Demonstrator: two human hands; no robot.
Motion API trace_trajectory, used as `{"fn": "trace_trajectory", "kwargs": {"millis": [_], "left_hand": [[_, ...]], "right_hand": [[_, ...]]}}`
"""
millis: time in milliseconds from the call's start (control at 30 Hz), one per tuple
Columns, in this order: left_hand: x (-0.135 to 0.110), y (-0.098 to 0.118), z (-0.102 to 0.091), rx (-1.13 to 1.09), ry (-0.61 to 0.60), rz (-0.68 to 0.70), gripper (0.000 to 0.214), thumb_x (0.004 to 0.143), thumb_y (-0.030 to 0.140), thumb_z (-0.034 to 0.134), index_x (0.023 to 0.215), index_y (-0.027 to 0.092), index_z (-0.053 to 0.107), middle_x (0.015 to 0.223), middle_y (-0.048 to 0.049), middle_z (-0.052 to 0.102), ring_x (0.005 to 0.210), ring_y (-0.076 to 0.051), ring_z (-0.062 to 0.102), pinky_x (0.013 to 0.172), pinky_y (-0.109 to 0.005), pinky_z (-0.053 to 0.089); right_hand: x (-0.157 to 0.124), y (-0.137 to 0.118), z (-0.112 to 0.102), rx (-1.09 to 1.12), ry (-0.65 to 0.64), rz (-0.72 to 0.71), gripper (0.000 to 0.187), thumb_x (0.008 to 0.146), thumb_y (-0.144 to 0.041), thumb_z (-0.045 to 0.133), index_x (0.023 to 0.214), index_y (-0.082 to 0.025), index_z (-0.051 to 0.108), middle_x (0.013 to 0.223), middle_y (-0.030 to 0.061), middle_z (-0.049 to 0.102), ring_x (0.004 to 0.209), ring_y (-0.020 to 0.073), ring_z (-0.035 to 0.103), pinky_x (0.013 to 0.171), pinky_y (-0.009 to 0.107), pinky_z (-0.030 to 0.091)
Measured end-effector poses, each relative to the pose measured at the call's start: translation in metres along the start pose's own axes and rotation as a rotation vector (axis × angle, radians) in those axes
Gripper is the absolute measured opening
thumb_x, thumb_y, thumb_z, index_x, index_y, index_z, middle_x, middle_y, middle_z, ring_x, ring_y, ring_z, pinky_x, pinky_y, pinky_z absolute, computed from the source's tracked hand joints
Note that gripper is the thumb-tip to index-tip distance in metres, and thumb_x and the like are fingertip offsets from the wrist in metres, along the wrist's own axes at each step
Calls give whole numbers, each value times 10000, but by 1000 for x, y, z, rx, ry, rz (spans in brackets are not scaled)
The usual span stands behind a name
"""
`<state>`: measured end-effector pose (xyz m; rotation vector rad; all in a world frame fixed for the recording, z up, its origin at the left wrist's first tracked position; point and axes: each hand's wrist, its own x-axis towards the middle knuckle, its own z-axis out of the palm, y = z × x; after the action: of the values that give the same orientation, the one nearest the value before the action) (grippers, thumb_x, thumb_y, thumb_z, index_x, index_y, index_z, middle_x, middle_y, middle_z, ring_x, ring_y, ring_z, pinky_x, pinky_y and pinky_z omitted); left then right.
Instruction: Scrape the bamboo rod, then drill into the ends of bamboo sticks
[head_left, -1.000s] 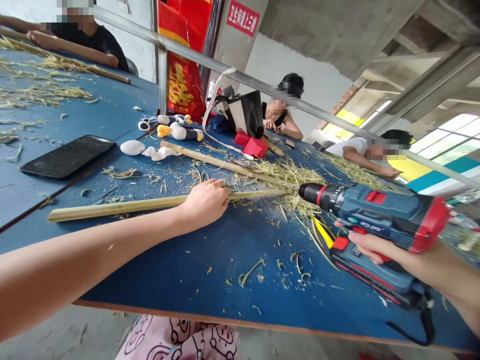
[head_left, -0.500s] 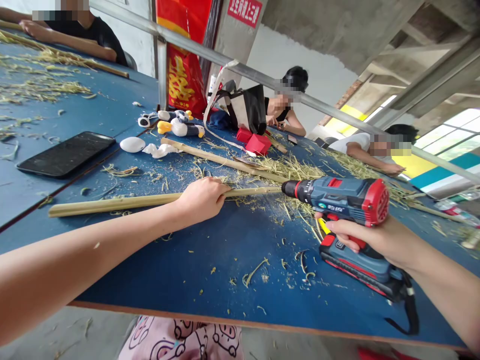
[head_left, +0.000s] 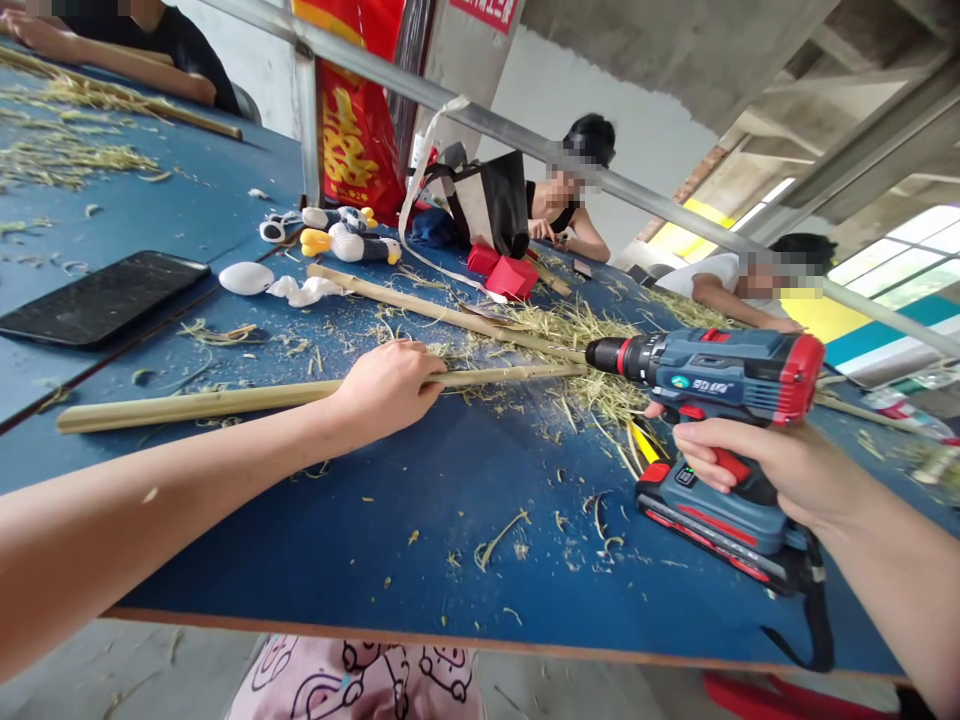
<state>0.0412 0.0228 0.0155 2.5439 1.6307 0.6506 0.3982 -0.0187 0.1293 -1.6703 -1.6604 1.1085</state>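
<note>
My left hand (head_left: 386,390) is shut around a long bamboo pole (head_left: 247,405) that lies on the blue table (head_left: 315,520), near the pole's thinner end. My right hand (head_left: 757,460) grips a blue and red cordless drill (head_left: 712,365) by its handle, with a finger on the trigger. The drill's chuck (head_left: 606,355) points left, close to the pole's tip. Its battery base (head_left: 712,520) sits low near the table. A pale shaving pile (head_left: 592,385) lies under the tip, and a second bamboo strip (head_left: 442,315) runs just beyond.
A black phone (head_left: 101,298), a plush duck (head_left: 349,245), a white egg-shaped object (head_left: 246,278) and tissue (head_left: 304,290) lie on the table. Farther back are a tote bag (head_left: 487,205), red boxes (head_left: 504,278), a metal rail (head_left: 480,120) and several seated co-workers.
The drill has drawn back from the camera since a second ago and looks smaller, its chuck still near the pole's tip. The left hand stays on the pole, and the whole view has tilted slightly.
</note>
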Motion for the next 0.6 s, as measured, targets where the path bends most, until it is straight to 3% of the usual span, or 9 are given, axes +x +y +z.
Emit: {"fn": "trace_trajectory", "kwargs": {"millis": [300, 600], "left_hand": [[-1, 1, -2, -34, 0, -24, 240, 939, 293, 591, 1079, 239, 778, 985, -54, 757, 939, -228, 682, 810, -339, 549], [-3, 2, 0, 29, -23, 38, 313, 962, 203, 492, 1105, 199, 770, 1063, -87, 729, 1017, -244, 675, 919, -377, 553]], "right_hand": [[-3, -7, 7, -46, 20, 9, 240, 829, -380, 714, 962, -180, 706, 518, -37, 495, 421, 119, 400, 460, 293, 345], [1, -7, 8, -121, 0, 23, 283, 809, -451, 735, 726, -219, 597, 454, -36, 465, 421, 127, 391, 477, 324, 351]]}}
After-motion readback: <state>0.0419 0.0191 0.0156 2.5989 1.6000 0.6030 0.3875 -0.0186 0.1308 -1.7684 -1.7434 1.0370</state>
